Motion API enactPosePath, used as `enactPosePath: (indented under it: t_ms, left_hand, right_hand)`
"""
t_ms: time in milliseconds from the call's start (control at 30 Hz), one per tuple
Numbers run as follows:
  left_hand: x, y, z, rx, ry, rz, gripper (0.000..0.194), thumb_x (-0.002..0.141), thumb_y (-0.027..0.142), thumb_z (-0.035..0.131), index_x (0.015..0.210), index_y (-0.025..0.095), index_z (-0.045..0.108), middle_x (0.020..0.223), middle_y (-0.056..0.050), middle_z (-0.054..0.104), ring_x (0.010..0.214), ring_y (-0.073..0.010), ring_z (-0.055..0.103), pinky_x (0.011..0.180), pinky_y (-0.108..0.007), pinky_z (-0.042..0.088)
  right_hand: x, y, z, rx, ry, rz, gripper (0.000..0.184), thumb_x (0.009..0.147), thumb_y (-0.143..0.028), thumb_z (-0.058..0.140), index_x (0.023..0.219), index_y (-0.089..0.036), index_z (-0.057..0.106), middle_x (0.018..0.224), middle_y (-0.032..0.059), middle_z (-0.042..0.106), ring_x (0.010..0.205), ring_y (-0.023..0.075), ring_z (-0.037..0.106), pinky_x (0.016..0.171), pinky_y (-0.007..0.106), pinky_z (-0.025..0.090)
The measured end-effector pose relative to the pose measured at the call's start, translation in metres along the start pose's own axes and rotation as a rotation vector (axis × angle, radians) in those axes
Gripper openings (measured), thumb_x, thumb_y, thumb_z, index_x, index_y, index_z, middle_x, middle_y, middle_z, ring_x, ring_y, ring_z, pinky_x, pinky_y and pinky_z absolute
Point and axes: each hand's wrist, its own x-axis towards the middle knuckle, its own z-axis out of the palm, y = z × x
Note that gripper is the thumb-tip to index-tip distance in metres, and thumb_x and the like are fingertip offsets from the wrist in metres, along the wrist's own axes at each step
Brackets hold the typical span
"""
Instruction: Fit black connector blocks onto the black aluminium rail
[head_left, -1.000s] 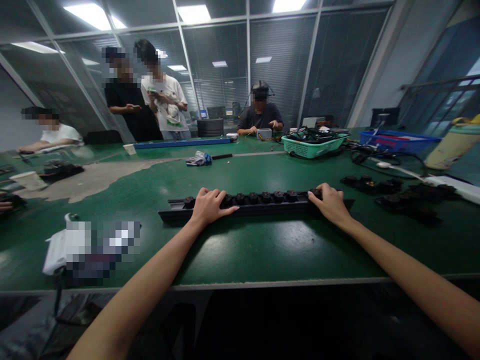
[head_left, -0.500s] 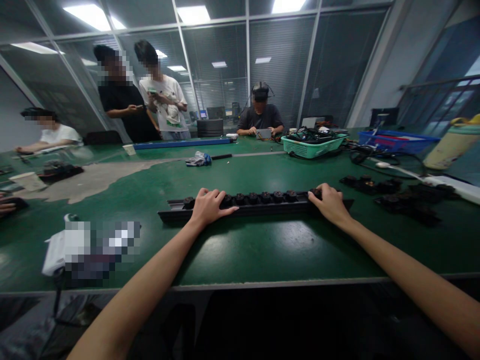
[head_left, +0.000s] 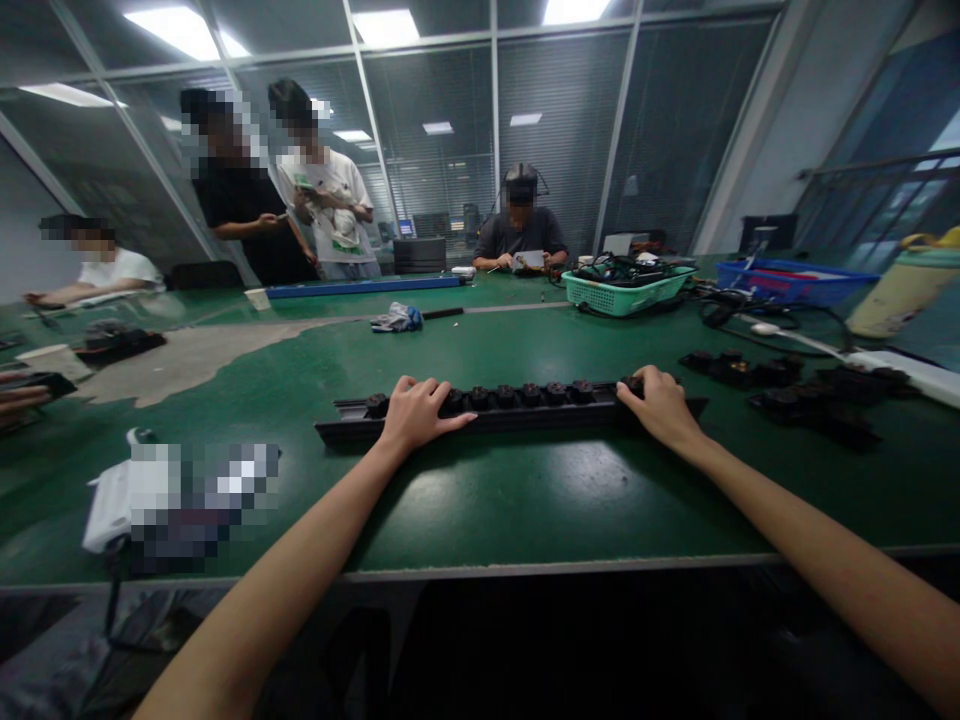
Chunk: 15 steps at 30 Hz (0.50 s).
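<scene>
The long black power strip [head_left: 510,408] lies flat on the green workbench [head_left: 570,490] in front of you, running crosswise, with its row of round black sockets facing up and a bare rail section at its left end. Your left hand [head_left: 420,412] sits open on the left part of the strip, palm down and fingers spread over the first sockets, with the thumb lying along the front edge. Your right hand [head_left: 660,405] cups over the right end, fingers curved down onto the last socket. Whether that hand is actually gripping or only resting there, you can't tell from this view.

Just to the right of the strip, several more black socket units [head_left: 810,395] lie in loose groups, with a white cable [head_left: 795,335] running behind them. Farther on are a green plastic basket [head_left: 626,292] full of dark cables and a blue crate [head_left: 795,282], and a pale bottle [head_left: 904,302] stands at the right edge. Ahead lie a crumpled cloth [head_left: 396,318] and a long blue rail [head_left: 360,287]. To your left is a pixelated object [head_left: 180,500] — too blurred to name. Across the bench, a seated person [head_left: 521,228] handles something pale, while two others [head_left: 289,190] stand looking down at their hands.
</scene>
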Motion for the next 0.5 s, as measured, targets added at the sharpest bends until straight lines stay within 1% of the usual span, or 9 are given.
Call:
enactPosePath:
  t_ms: [233,400,500]
  left_hand:
    - [0.0,0.0002,-0.0007,-0.005,-0.011,-0.006,0.066,0.086,0.077,0.04,0.096,0.017,0.068,0.087,-0.011,0.068,0.075,-0.0235,0.06,0.083,-0.041,0.037]
    - [0.0001,-0.0001,-0.0009,0.0,-0.013,-0.007,0.066,0.086,0.077,0.04,0.095,0.017,0.067,0.086,-0.01,0.068,0.075,-0.0233,0.06,0.084,-0.041,0.037]
    - [0.0003,0.0,-0.0011,0.013,-0.014,-0.003,0.067,0.087,0.077,0.038,0.095,0.017,0.067,0.087,-0.01,0.068,0.075,-0.0232,0.06,0.084,-0.041,0.037]
  right_hand:
    - [0.0014,0.0034,0.0027,0.014,0.028,-0.021,0.028,0.087,-0.049,0.046,0.09,-0.021,0.049,0.095,0.0154,0.061,0.094,0.0303,0.054,0.083,0.044,0.043]
    - [0.0015,0.0037,0.0009,0.022,0.017,-0.045,0.028,0.088,-0.048,0.047,0.09,-0.02,0.05,0.095,0.0154,0.061,0.094,0.0296,0.054,0.083,0.041,0.043]
    - [0.0016,0.0056,-0.0006,-0.021,0.01,-0.061,0.03,0.089,-0.048,0.045,0.092,-0.019,0.051,0.095,0.015,0.061,0.093,0.0289,0.054,0.081,0.04,0.043]
